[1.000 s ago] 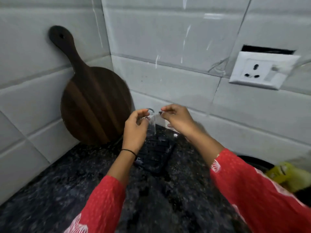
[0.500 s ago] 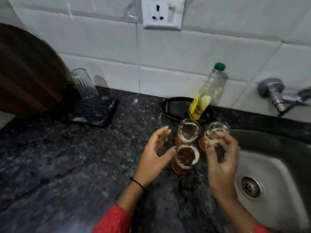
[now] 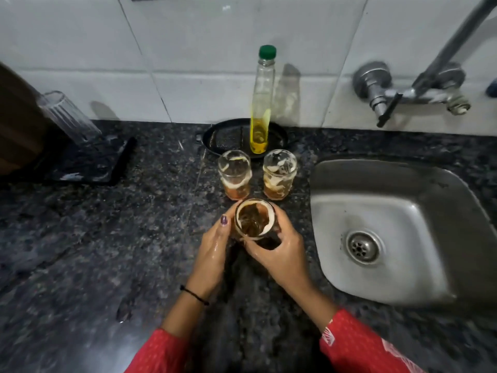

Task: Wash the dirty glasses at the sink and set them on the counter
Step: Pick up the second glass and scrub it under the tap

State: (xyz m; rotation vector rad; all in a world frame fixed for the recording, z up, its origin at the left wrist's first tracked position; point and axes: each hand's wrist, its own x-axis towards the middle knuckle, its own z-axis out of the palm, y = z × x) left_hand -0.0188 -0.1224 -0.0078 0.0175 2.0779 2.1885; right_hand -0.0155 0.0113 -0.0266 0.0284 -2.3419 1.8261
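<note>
Three dirty glasses with brown dregs and white foam stand on the dark granite counter (image 3: 107,251) left of the steel sink (image 3: 349,184). My left hand (image 3: 215,243) and my right hand (image 3: 279,251) both curl round the nearest dirty glass (image 3: 254,218), one on each side. Behind it stand the left dirty glass (image 3: 234,175) and the right dirty glass (image 3: 279,175), untouched. A clean ribbed glass (image 3: 68,117) sits upside down on a black tray (image 3: 88,165) at the far left.
A bottle of yellow liquid (image 3: 262,103) with a green cap stands in a black dish (image 3: 223,135) by the tiled wall. The tap (image 3: 398,92) projects from the wall above the sink. A wooden board (image 3: 16,117) leans at the left edge.
A second ago both hands set the clean glass on the tray. The view swung right to the sink; my right hand left the back glass and both hands closed on the nearest one.
</note>
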